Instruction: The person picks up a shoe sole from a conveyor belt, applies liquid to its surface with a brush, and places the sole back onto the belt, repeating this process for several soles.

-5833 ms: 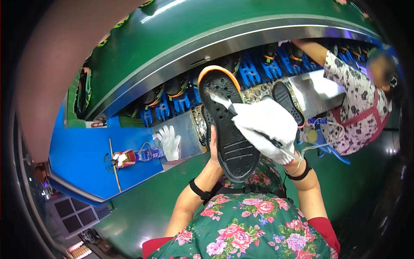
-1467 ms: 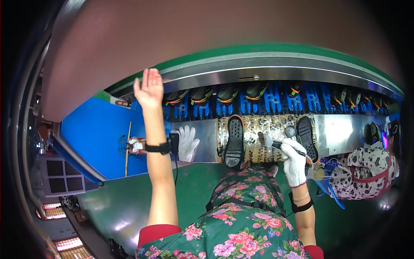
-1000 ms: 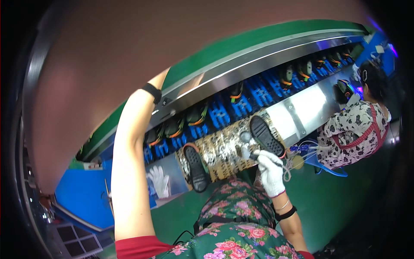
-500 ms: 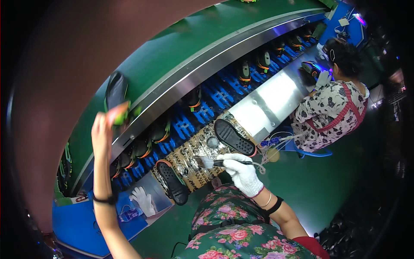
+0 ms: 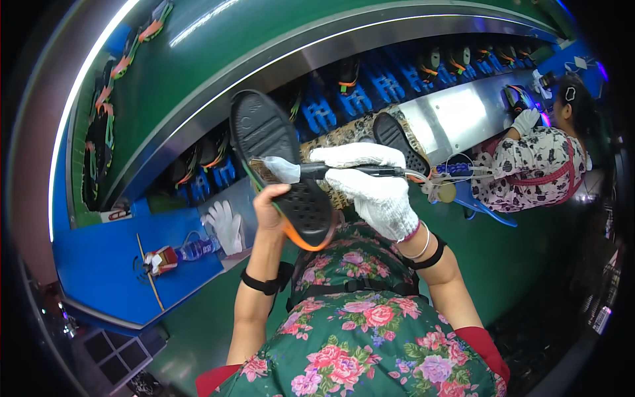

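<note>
My bare left hand grips a black shoe sole with an orange and green rim by its near left edge, lifted and tilted with the inner face up. Round holes show in its heel part. In my white-gloved right hand is a brush with a black handle, held level. The brush's dark bristles, wrapped in something whitish, lie against the middle of the sole. A cord runs by the handle's end. Beyond my right hand, a second black sole lies on the taped cardboard.
Shoes on blue racks line the bench under a green conveyor. At left, a blue table bears a bottle and a stick, with a white glove beside it. A co-worker sits at right.
My left hand has come back from the conveyor side and now holds a sole before me. The sole at the cardboard's left is gone from there. My right hand has brought the brush onto the held sole.
</note>
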Demonstrator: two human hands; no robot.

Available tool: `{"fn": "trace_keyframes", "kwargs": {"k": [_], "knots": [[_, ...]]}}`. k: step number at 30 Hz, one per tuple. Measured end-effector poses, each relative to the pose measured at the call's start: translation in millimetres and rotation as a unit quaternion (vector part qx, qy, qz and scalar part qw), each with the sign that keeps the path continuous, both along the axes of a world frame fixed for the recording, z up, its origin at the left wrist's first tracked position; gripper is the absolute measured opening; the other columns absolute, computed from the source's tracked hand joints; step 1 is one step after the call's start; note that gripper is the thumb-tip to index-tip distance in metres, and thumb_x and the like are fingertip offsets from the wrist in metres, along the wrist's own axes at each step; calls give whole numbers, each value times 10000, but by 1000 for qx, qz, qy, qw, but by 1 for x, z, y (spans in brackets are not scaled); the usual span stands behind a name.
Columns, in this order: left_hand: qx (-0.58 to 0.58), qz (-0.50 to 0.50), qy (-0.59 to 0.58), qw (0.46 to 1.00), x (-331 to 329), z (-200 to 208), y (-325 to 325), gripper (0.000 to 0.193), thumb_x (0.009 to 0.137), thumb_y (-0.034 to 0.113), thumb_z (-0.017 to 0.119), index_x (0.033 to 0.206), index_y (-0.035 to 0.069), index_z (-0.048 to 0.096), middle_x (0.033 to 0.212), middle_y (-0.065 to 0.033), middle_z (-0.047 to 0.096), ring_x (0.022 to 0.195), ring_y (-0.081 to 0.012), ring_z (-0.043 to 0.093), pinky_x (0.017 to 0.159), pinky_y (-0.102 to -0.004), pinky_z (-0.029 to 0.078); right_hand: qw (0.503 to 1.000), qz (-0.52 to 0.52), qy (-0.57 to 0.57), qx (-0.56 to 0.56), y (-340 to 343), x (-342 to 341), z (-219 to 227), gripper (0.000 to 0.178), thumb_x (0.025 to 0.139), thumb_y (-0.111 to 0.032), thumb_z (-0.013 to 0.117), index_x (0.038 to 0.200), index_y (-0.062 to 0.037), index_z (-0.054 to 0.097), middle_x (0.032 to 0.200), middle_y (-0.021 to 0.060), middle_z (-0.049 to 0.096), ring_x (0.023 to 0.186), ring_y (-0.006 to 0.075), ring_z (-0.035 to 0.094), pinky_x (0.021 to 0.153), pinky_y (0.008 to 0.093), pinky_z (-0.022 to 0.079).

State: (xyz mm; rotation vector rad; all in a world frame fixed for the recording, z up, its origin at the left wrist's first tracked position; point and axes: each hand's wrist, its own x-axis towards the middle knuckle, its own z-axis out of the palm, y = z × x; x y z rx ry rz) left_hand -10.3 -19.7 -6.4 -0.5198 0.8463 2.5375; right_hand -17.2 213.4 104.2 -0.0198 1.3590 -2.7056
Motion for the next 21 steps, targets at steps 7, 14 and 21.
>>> {"fn": "trace_keyframes", "kwargs": {"k": [7,14,21], "knots": [[167,63,102,979,30,20,34,961,897,829,489,1508,88,483,1466,-106,580,1311,-289,584,1124,-470,462,906,-97,273,309,-16,-4,-1,200,811,46,767,1011,37,779,1039,189,776,910,224,750,818,324,586],[-24,44,84,995,40,34,55,976,952,844,217,1564,105,396,1501,-92,532,1355,-260,531,1149,-432,428,840,-124,383,365,-19,-10,-18,261,823,19,750,1080,-10,782,1071,168,772,918,244,744,810,342,584],[-49,-27,98,994,43,15,47,986,926,880,203,1576,159,374,1499,-72,514,1349,-257,521,1148,-441,423,841,-87,399,356,-27,6,-26,256,837,-4,751,1091,-16,777,1082,152,772,923,253,742,818,351,586]]}}
